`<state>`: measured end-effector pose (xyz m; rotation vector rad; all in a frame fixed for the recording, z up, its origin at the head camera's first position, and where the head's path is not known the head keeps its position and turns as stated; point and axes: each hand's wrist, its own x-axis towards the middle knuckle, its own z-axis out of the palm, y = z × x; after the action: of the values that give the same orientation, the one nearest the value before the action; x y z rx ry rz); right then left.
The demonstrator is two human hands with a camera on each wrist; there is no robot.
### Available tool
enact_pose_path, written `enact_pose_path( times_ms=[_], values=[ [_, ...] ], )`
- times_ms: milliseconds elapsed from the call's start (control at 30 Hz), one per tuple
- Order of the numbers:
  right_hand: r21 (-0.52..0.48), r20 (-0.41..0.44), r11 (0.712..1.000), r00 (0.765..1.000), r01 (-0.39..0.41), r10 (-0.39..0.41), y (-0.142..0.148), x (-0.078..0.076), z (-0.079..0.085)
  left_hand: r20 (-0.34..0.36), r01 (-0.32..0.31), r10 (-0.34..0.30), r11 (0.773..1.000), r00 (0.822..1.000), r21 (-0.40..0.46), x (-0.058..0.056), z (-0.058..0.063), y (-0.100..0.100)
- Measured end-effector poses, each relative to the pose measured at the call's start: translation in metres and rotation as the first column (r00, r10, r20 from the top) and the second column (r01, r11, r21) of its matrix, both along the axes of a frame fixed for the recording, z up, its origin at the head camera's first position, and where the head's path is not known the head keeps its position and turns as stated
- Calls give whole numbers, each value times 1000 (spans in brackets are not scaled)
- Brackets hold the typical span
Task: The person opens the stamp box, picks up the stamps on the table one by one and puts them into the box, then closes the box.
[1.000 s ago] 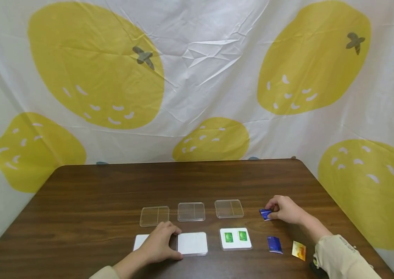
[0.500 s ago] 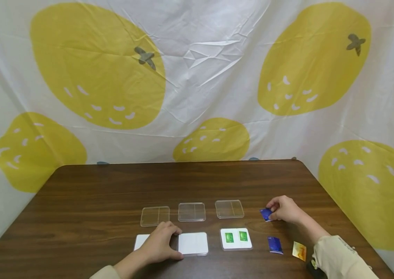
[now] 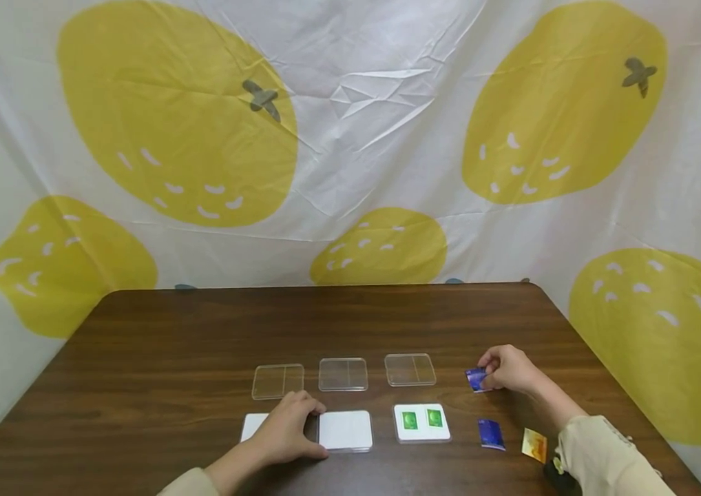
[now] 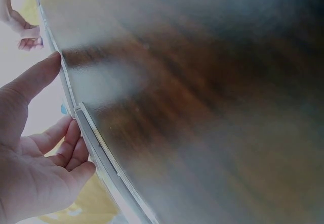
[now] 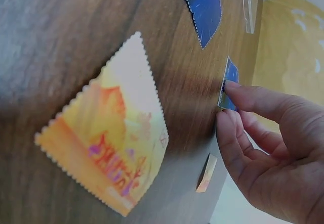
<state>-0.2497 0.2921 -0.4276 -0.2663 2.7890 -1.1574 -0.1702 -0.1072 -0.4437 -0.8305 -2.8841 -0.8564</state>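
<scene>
My right hand (image 3: 509, 370) pinches a blue postage stamp (image 3: 476, 379) between thumb and fingers, close over the table; the held stamp (image 5: 230, 82) shows its serrated edge in the right wrist view. Another blue stamp (image 3: 491, 435) and a yellow-orange stamp (image 3: 534, 445) lie nearer the body. My left hand (image 3: 285, 430) rests between two clear cases with white inserts, thumb and fingers spread apart at the left edge of the middle case (image 3: 346, 430). It partly covers the left case (image 3: 253, 425). The right case (image 3: 422, 423) carries two green stamps (image 3: 434, 418).
Three transparent lids (image 3: 342, 375) lie in a row behind the cases. A small orange stamp (image 5: 206, 173) sits past the right fingers in the right wrist view. By the right sleeve is a dark object (image 3: 560, 477). A lemon-print curtain (image 3: 375, 138) hangs beyond the wooden table (image 3: 202, 331).
Both hands hold almost the same places. The right hand keeps the blue stamp with a slight shift; the whole head view has drifted a little.
</scene>
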Motion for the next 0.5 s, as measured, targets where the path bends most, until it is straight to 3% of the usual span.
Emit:
enact_pose_path(
  times_ms=[500],
  values=[
    [68,-84,998,996,8,-2,3,-3,-4,-6,-3,3,1000,1000,4,1,0,0]
  ],
)
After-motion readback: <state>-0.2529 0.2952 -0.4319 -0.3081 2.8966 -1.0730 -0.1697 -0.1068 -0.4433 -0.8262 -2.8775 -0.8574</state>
